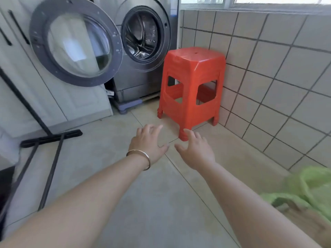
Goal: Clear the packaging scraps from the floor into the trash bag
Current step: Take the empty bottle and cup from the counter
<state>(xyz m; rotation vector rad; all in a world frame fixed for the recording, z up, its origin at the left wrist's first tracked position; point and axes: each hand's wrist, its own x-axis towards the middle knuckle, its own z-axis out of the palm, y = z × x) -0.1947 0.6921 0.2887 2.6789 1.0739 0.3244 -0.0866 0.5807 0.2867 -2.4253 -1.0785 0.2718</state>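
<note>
Both arms reach forward over a matte, pale tiled floor (146, 203), the left hand (149, 140) and right hand (196, 149) open, fingers spread, holding nothing, just short of a glossy red plastic stool (193, 83). A crumpled green trash bag (304, 190), blurred, lies behind the right forearm, well apart from both hands.

A single head-worn wide-angle view looks forward and down over the person's outstretched arms onto the tiled floor (143, 203). It faces a room corner, with the washing machine (143, 51) ahead at upper left, a red stool (192, 83) just right of centre and the tiled wall (277, 77) on the right. Straight lines bow near the picture's edges, and the forearms fill the near foreground.
</note>
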